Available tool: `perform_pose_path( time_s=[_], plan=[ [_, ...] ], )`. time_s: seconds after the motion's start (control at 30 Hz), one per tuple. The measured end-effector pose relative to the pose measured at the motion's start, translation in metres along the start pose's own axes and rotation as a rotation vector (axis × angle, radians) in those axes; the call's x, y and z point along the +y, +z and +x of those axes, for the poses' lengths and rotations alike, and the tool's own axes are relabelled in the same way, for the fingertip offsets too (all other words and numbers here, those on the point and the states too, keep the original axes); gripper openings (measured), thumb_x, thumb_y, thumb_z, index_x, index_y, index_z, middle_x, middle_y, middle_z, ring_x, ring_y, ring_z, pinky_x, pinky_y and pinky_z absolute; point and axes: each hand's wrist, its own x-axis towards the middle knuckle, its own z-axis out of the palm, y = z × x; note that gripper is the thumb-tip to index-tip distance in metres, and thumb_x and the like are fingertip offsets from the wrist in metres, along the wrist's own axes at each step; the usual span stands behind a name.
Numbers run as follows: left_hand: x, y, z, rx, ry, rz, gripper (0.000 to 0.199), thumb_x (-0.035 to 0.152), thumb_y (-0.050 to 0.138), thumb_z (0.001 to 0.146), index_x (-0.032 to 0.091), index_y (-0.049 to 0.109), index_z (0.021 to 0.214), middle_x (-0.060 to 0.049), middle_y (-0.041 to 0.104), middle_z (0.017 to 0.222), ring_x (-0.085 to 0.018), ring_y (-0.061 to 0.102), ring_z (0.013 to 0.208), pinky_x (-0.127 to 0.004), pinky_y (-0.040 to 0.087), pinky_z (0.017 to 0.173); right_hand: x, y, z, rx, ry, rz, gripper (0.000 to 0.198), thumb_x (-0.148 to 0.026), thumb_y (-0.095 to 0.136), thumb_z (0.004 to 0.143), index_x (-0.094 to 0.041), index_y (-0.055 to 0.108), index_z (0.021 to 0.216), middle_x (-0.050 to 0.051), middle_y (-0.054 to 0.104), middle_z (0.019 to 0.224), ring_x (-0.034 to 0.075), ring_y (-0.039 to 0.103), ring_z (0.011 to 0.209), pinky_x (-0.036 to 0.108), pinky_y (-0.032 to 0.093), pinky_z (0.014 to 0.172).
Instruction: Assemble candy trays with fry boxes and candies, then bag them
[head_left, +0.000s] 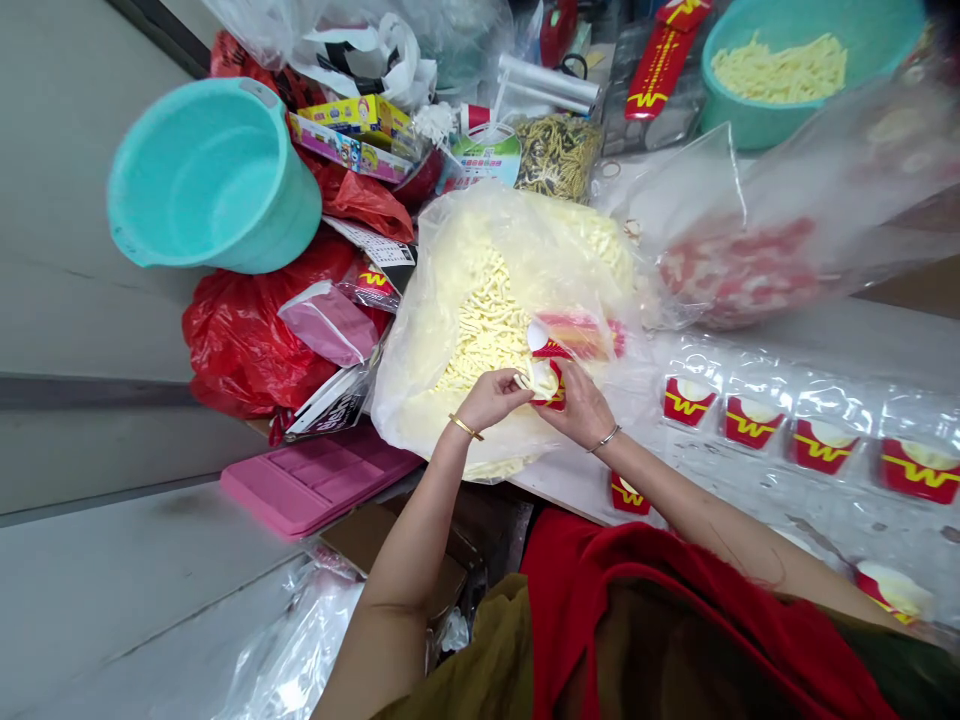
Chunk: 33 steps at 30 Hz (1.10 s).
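Observation:
In front of me my right hand (579,405) grips a small red fry carton (556,388) with a yellow zigzag and a white inside. My left hand (491,400) pinches pale yellow fry-shaped sticks (523,381) at the carton's mouth, its fingertips close together. Both hands are over the near part of a large clear plastic bag (405,370), spread open with a heap of loose fry-shaped sticks (487,320) inside. Just beyond the right hand lies a stack of flattened red cartons (577,335). My right fingers partly hide the held carton.
Several filled red cartons in clear wrapping (754,420) line the table at right. Another red carton (628,495) lies by the near edge. Turquoise tubs stand at left (217,180) and far right (810,125). A pink tray (315,480) and red plastic bag (240,340) are at left.

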Motion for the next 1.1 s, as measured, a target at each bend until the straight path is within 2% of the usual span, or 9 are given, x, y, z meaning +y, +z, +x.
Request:
perform_pose_path(
  time_s=[0.3, 0.43, 0.53, 0.6, 0.7, 0.77, 0.83, 0.97, 1.1],
  plan=[
    [0.008, 0.0, 0.004, 0.018, -0.056, 0.049, 0.019, 0.033, 0.062, 0.072, 0.014, 0.058, 0.072, 0.003, 0.053, 0.059, -0.008, 0.046, 0.054, -0.02, 0.034, 0.054, 0.005, -0.001, -0.003, 0.013, -0.041, -0.014, 0.066, -0.036, 0.065, 0.076, -0.016, 0.034, 0.131, 0.017, 0.051, 0.122, 0.031, 0.049, 0.114, 0.047, 0.046, 0.093],
    [0.014, 0.014, 0.006, 0.15, -0.057, 0.391, 0.022, 0.03, 0.058, 0.073, 0.016, 0.051, 0.058, 0.004, 0.046, 0.053, -0.008, 0.041, 0.051, -0.021, 0.028, 0.05, 0.004, 0.0, -0.003, -0.015, -0.081, -0.04, 0.063, -0.031, 0.063, 0.076, -0.016, 0.035, 0.131, 0.016, 0.052, 0.122, 0.031, 0.049, 0.114, 0.048, 0.045, 0.094],
    [0.025, 0.028, 0.007, 0.232, -0.061, 0.695, 0.018, 0.027, 0.056, 0.075, 0.017, 0.053, 0.059, 0.002, 0.049, 0.054, -0.011, 0.044, 0.053, -0.023, 0.028, 0.052, 0.005, 0.001, -0.004, -0.046, -0.122, -0.045, 0.062, -0.026, 0.06, 0.077, -0.016, 0.034, 0.132, 0.016, 0.053, 0.122, 0.031, 0.048, 0.114, 0.049, 0.043, 0.095],
    [0.031, 0.033, 0.008, 0.178, -0.043, 0.793, 0.016, 0.025, 0.054, 0.077, 0.017, 0.057, 0.064, 0.001, 0.054, 0.056, -0.013, 0.048, 0.055, -0.024, 0.03, 0.053, 0.008, 0.002, -0.006, -0.048, -0.126, -0.042, 0.061, -0.023, 0.059, 0.077, -0.016, 0.034, 0.133, 0.016, 0.053, 0.122, 0.031, 0.048, 0.115, 0.049, 0.044, 0.095],
    [0.035, 0.033, 0.008, 0.034, 0.036, 0.695, 0.014, 0.025, 0.051, 0.08, 0.017, 0.061, 0.074, -0.001, 0.061, 0.065, -0.013, 0.054, 0.062, -0.024, 0.036, 0.058, 0.015, 0.003, -0.009, -0.027, -0.096, -0.042, 0.064, -0.026, 0.061, 0.077, -0.016, 0.034, 0.133, 0.016, 0.053, 0.123, 0.031, 0.049, 0.115, 0.048, 0.046, 0.093],
    [0.034, 0.033, 0.008, 0.048, 0.079, 0.634, 0.016, 0.024, 0.048, 0.083, 0.017, 0.062, 0.079, -0.001, 0.064, 0.072, -0.013, 0.056, 0.067, -0.023, 0.039, 0.062, 0.018, 0.003, -0.009, -0.011, -0.072, -0.033, 0.066, -0.03, 0.062, 0.077, -0.017, 0.032, 0.133, 0.016, 0.052, 0.124, 0.03, 0.051, 0.114, 0.048, 0.047, 0.092],
    [0.031, 0.032, 0.007, 0.094, 0.121, 0.715, 0.017, 0.022, 0.047, 0.083, 0.017, 0.062, 0.076, -0.002, 0.064, 0.073, -0.014, 0.057, 0.07, -0.025, 0.04, 0.065, 0.019, 0.003, -0.008, -0.005, -0.068, -0.02, 0.064, -0.03, 0.061, 0.078, -0.017, 0.032, 0.133, 0.015, 0.053, 0.124, 0.03, 0.052, 0.114, 0.047, 0.048, 0.092],
    [0.022, 0.014, 0.014, 0.068, 0.209, 0.794, 0.016, 0.022, 0.048, 0.083, 0.019, 0.061, 0.074, -0.002, 0.062, 0.073, -0.015, 0.056, 0.071, -0.026, 0.04, 0.066, 0.019, 0.002, -0.007, -0.022, -0.025, -0.007, 0.063, -0.034, 0.06, 0.079, -0.019, 0.032, 0.134, 0.014, 0.053, 0.127, 0.03, 0.055, 0.112, 0.045, 0.05, 0.088],
    [0.006, -0.04, 0.038, 0.463, 0.079, 0.942, 0.028, 0.015, 0.045, 0.083, 0.019, 0.056, 0.108, -0.008, 0.062, 0.092, -0.02, 0.057, 0.084, -0.03, 0.041, 0.074, 0.022, 0.002, -0.008, -0.054, 0.077, -0.009, 0.067, -0.041, 0.061, 0.078, -0.019, 0.032, 0.134, 0.014, 0.055, 0.125, 0.029, 0.062, 0.099, 0.044, 0.053, 0.081]
  ],
)
